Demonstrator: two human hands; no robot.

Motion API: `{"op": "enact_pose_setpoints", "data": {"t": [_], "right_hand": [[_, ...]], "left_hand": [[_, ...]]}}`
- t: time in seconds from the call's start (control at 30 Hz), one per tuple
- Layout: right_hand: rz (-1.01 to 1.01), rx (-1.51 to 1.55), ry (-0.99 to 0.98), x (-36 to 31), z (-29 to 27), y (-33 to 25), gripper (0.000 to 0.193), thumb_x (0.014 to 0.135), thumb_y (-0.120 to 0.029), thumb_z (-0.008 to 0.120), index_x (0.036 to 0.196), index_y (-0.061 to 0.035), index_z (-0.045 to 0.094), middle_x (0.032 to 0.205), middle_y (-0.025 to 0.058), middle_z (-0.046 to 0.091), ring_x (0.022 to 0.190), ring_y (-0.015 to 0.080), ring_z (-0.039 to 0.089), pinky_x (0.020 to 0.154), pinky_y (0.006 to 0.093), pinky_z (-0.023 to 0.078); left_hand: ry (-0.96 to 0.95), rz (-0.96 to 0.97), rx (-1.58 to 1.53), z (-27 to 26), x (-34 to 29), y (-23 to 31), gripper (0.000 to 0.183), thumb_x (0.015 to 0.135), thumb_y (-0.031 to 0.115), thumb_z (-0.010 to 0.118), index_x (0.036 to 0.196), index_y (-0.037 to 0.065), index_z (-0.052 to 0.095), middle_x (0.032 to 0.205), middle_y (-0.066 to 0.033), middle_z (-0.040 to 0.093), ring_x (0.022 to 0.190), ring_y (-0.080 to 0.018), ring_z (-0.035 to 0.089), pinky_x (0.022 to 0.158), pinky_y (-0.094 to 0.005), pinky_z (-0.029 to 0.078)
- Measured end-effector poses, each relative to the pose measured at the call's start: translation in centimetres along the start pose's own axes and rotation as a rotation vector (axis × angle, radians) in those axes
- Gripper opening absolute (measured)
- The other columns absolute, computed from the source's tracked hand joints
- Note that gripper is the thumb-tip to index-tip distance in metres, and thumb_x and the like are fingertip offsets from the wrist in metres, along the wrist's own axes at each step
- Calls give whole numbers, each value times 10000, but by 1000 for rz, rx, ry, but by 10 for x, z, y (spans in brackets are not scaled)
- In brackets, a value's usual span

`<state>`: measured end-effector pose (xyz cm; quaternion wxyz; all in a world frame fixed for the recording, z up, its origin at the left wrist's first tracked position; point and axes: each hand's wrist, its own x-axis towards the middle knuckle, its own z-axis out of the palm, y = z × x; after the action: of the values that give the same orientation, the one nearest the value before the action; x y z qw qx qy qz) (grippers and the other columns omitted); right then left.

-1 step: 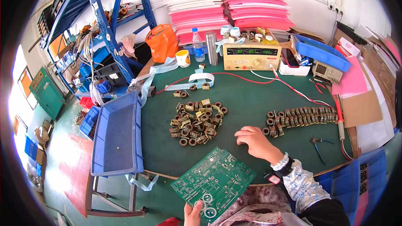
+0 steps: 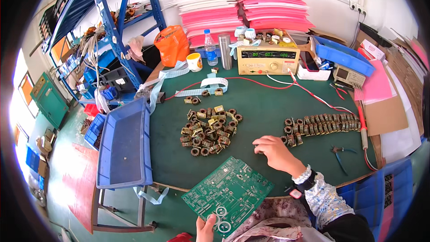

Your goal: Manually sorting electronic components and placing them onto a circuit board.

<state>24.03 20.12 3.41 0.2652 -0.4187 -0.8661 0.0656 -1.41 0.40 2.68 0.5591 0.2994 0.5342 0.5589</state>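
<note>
Lengthwise, board (image 2: 233, 192) points away rightward; left hand (image 2: 205, 229) pinching it; right hand (image 2: 273, 152): grip unclear

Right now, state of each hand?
Left hand: closed, holding the circuit board.
Right hand: partly curled; can't tell whether it holds anything.
</note>
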Motion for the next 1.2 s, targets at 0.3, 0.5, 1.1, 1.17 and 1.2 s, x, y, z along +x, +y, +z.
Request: {"op": "enact_pose_setpoints", "data": {"t": [0.3, 0.5, 1.1, 1.17, 1.2], "right_hand": [[276, 146, 107, -26, 18, 7, 463, 718, -90, 715, 1124, -45, 496, 1041, 126, 536, 971, 332, 478, 868, 400, 406], [355, 470, 88, -63, -15, -43, 422, 738, 25, 645, 1125, -58, 498, 1038, 132, 555, 839, 299, 593, 736, 373, 488], [210, 398, -5, -92, -18, -46, 329, 702, -45, 712, 1018, -57, 621, 997, 89, 648, 855, 271, 603, 766, 346, 485], [212, 365, -7, -89, -20, -53, 327, 690, -32, 709, 1005, -51, 620, 992, 91, 644, 856, 270, 596, 766, 351, 479], [215, 332, -8, -87, -20, -57, 326, 679, -20, 705, 992, -45, 619, 988, 93, 640, 857, 269, 589, 766, 356, 474]], "left_hand": [[-60, -40, 52, 8, 7, -10, 175, 907, 193, 537, 1040, 87, 574, 719, 84, 503, 543, -9, 352, 465, -183, 241], [-8, -75, -14, 4, -4, -13, 222, 905, 185, 544, 1096, 71, 554, 768, 77, 531, 547, -10, 370, 463, -179, 249], [-58, -31, 11, 2, 1, -10, 279, 905, 154, 529, 1168, 63, 535, 821, 71, 536, 592, -14, 372, 491, -181, 251], [-97, -14, -6, 0, 3, -12, 285, 904, 160, 532, 1171, 60, 532, 830, 69, 541, 599, -13, 382, 492, -179, 254], [-98, -15, -8, 0, 2, -11, 285, 904, 160, 532, 1171, 60, 532, 830, 69, 541, 599, -13, 382, 492, -179, 254]]}}
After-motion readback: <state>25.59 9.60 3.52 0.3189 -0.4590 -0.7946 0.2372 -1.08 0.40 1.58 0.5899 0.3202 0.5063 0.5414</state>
